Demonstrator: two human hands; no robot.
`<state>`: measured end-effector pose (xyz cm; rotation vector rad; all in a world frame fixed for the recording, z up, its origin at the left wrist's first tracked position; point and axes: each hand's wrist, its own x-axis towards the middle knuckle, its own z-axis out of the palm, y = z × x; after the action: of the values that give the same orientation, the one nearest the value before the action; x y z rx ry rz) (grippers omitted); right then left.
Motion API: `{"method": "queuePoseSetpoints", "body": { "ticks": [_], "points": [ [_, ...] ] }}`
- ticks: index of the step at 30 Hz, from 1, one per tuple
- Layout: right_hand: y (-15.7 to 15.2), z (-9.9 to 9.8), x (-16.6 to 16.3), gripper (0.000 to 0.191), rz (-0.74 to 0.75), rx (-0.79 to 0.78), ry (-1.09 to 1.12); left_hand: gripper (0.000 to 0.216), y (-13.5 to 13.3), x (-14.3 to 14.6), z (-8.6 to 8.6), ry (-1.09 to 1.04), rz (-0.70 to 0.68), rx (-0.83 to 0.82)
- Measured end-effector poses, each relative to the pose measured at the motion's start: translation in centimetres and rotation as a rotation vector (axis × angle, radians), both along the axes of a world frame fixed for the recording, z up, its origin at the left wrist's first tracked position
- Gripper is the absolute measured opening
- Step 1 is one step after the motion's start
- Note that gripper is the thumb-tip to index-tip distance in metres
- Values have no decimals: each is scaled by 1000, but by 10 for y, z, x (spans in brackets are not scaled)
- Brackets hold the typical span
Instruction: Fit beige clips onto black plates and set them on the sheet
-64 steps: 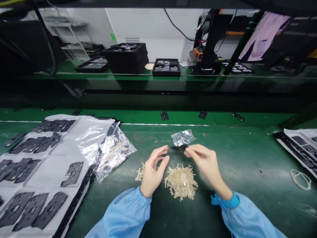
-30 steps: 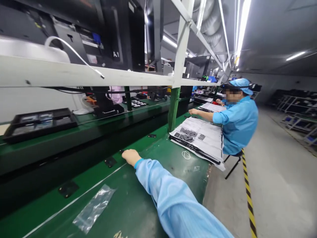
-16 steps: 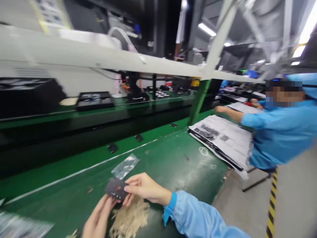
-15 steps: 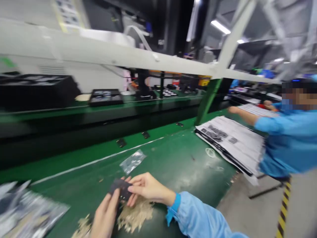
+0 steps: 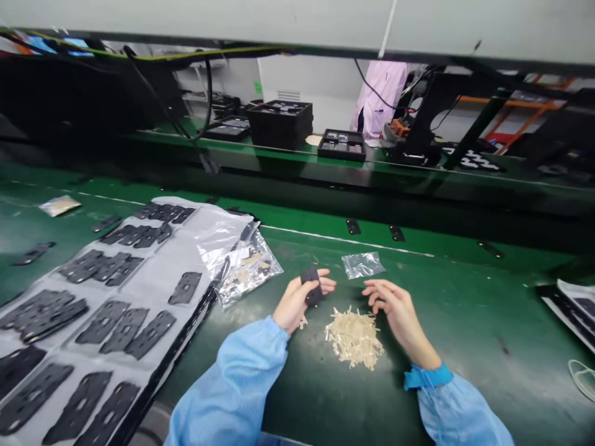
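My left hand (image 5: pixel 297 297) is closed around a small flat black plate (image 5: pixel 312 287), thumb across its face. To the right, my right hand (image 5: pixel 390 303) hovers with its fingers apart and nothing visible in them. Between and just below both hands lies a pile of small beige strips (image 5: pixel 356 337) on the green table. A few more strips show under my left hand. Beyond the hands rests a clear plastic bag (image 5: pixel 363 265). Left of my left hand is a larger clear bag (image 5: pixel 253 266) with beige and dark bits inside.
At the left, a grey-white sheet (image 5: pixel 181 322) carries several black plates (image 5: pixel 149 334). More plates (image 5: pixel 396 233) lie along the table's far strip. A shelf behind holds a black bin (image 5: pixel 280 124) and a black tray (image 5: pixel 343 144). A rubber band (image 5: pixel 581 378) lies far right.
My view has swung left, bringing the sheet of plates into sight and taking the co-worker out. My right hand has let go of the black plate and moved right; the left keeps it.
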<state>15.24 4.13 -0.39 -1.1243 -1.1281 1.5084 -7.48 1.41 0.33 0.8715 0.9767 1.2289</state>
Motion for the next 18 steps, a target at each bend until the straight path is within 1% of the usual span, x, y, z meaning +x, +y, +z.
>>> {"method": "queuePoseSetpoints", "body": {
  "ticks": [3, 4, 6, 8, 11, 15, 18],
  "points": [
    [8, -8, 14, 21, -102, 5, -25, 23, -9, -32, -2, 604, 169, 137],
    [10, -11, 16, 21, -128, 6, -34, 21, -13, -42, -2, 763, 190, 155],
    [13, -15, 19, 21, -159, 6, -48, 19, -20, -55, -4, 976, 164, 185],
    [15, -19, 19, 21, -159, -1, -60, 20, -25, -62, -5, 1092, 101, 232],
    [16, -22, 20, 22, -151, -15, -82, 20, -26, -63, -6, 1181, 31, 274],
    [16, -23, 19, 23, -156, -26, -111, 18, -24, -60, -8, 1260, -8, 281],
    [17, -24, 18, 25, -153, -20, -148, 15, -20, -60, -12, 1332, -11, 242]
  ]
}}
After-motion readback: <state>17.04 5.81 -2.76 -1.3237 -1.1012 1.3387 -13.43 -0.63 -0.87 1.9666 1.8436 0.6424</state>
